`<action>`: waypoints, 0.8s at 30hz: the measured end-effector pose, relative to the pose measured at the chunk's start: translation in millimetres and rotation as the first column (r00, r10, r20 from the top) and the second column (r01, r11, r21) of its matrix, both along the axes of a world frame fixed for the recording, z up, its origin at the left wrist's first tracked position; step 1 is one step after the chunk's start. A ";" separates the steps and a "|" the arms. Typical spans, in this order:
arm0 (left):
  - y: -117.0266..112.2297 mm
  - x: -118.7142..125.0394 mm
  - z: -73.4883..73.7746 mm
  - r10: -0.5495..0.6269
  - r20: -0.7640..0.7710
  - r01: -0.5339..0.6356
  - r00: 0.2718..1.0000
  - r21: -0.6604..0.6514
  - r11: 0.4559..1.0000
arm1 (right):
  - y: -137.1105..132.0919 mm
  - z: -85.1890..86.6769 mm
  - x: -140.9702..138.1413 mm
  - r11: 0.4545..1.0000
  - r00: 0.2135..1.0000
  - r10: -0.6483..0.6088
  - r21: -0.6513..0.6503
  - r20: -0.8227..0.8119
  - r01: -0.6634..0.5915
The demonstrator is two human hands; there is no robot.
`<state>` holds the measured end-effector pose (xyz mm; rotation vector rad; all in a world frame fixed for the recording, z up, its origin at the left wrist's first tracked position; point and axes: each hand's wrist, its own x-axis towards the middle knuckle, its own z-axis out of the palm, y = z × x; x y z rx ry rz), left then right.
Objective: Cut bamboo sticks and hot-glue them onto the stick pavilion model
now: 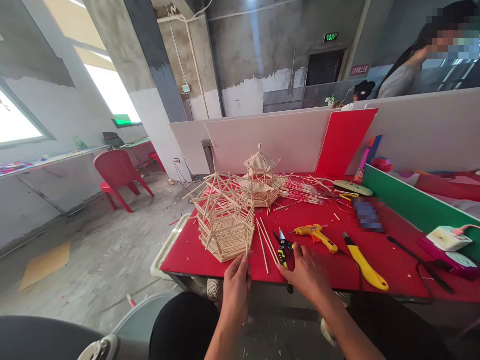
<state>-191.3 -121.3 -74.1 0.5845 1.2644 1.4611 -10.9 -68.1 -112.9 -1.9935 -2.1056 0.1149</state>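
Mostly, things crowd the front edge of the red table (240, 274); an open-topped stick frame (227, 225) stands near its front left corner, with a roofed stick tower (260, 175) behind it, farther from that edge. The left hand (237, 280) is just off the front edge, fingers curled in at the frame's near right side; whether the tips pinch one of its sticks (they are too small to read) I cannot tell. The right hand (309, 272) reaches over the same edge with thumb and fingers spread apart, beside the pliers (282, 255); loose sticks (267, 242) lie between the frame and the pliers, their near ends pointing at the front edge. Red surface shows between these sticks and the glue gun (314, 235); the yellow knife (365, 262) slants down to the front edge, its handle end close to the rim; along the right-hand side a green board (420, 200) stands upright, bounding the room there.
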 end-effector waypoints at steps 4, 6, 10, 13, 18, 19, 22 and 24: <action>-1.4 9.0 9.4 -0.056 0.340 0.072 0.939 -0.035 0.997 | -2.6 -6.8 -7.9 0.996 0.999 0.034 0.082 0.017 -0.035; 0.5 11.7 14.2 -0.050 0.416 0.067 0.908 -0.025 0.997 | -4.1 -9.1 -11.8 0.995 0.999 0.020 0.099 0.035 -0.024; 5.2 16.8 20.2 -0.001 0.488 0.009 0.873 -0.014 1.000 | -7.2 -10.5 -13.9 0.991 0.998 0.025 0.127 0.059 -0.033; 7.0 21.2 22.9 0.017 0.510 -0.011 0.860 -0.014 1.000 | -9.2 -7.9 -12.1 0.982 0.996 0.067 0.174 0.052 -0.075; 8.7 26.9 26.9 0.000 0.512 0.006 0.859 -0.010 1.000 | -10.4 3.9 -9.7 0.955 0.990 0.141 0.263 0.002 -0.137; 9.2 27.5 27.4 -0.005 0.503 0.014 0.864 -0.014 1.000 | -10.4 7.1 -9.2 0.948 0.986 0.167 0.278 -0.024 -0.154; 10.9 28.7 27.9 -0.014 0.468 0.029 0.884 -0.025 0.999 | -11.1 16.6 -7.8 0.926 0.957 0.252 0.323 -0.146 -0.195; 12.2 29.3 27.3 -0.016 0.458 0.028 0.889 -0.019 0.999 | -12.4 22.1 -7.5 0.915 0.915 0.308 0.342 -0.259 -0.212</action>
